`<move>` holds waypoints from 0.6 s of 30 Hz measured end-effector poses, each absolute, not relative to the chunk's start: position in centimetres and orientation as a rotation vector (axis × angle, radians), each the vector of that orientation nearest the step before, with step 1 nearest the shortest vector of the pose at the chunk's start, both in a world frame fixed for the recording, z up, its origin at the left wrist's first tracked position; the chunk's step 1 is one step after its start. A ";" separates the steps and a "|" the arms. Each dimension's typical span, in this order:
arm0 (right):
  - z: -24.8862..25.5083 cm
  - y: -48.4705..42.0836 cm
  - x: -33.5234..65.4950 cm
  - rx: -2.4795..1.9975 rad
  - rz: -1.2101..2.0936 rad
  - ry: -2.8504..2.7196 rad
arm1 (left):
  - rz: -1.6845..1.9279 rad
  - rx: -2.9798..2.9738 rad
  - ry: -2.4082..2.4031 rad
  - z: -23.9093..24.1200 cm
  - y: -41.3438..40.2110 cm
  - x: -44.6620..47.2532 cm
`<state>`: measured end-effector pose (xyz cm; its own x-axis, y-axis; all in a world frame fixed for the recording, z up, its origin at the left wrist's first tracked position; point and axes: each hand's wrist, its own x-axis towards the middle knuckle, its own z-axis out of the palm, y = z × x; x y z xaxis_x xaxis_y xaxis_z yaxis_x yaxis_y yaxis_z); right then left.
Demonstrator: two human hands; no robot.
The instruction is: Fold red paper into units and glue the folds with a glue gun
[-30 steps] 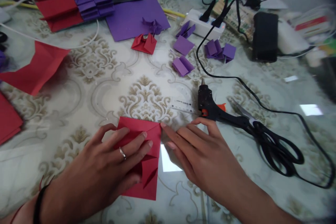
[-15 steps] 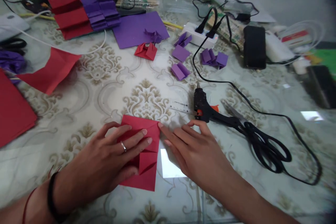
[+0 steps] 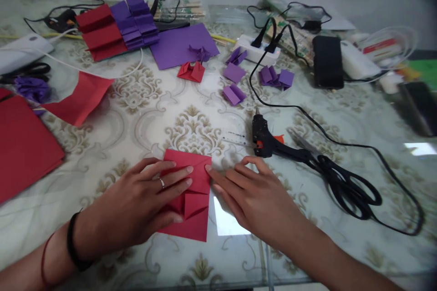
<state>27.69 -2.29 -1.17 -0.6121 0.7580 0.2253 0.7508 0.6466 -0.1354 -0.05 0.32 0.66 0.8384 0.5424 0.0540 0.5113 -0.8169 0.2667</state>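
A folded piece of red paper (image 3: 197,227) lies on the table, with creases and a small raised square flap near its middle. My left hand (image 3: 136,198), with a ring and a black wristband, rests flat across its left part, fingers spread. The palm side and part of the folds are hidden under it. At the upper right edge, my right hand (image 3: 246,186) touches the paper with an extended index fingertip; its thumb lies just below, and the other fingers are loosely bent. To the right are a black glue gun (image 3: 262,136) and black-handled scissors (image 3: 344,186).
A red paper stack (image 3: 27,145) and a bent red sheet (image 3: 82,100) lie left. Farther back are pleated red and purple paper (image 3: 118,27), a purple sheet (image 3: 167,47), several small purple folded pieces (image 3: 234,72), a power strip (image 3: 261,50) and a phone (image 3: 327,61). A black cord (image 3: 327,138) curves around the right.
The view has shifted slightly. My right index fingertip has moved a little down and inward from the paper's upper right corner. My left hand still lies on the paper.
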 end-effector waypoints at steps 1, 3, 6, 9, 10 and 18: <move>-1.1 -2.3 27.6 -1.219 0.038 -2.608 | 0.186 2.780 0.812 0.8 0.4 0.0; -1.1 -2.2 27.5 -1.215 0.030 -2.618 | 0.179 2.787 0.830 0.9 0.4 0.0; -1.3 -2.1 27.1 -1.213 0.040 -2.641 | 0.170 2.792 0.847 0.8 0.4 0.2; -1.4 -2.1 26.9 -1.216 0.055 -2.645 | 0.193 2.787 0.832 0.6 0.5 0.1; -1.4 -2.1 26.9 -1.211 0.058 -2.648 | 0.201 2.787 0.826 0.6 0.5 0.1; -1.7 -2.2 27.0 -1.181 0.133 -2.679 | 0.343 2.789 0.747 0.1 0.9 -0.4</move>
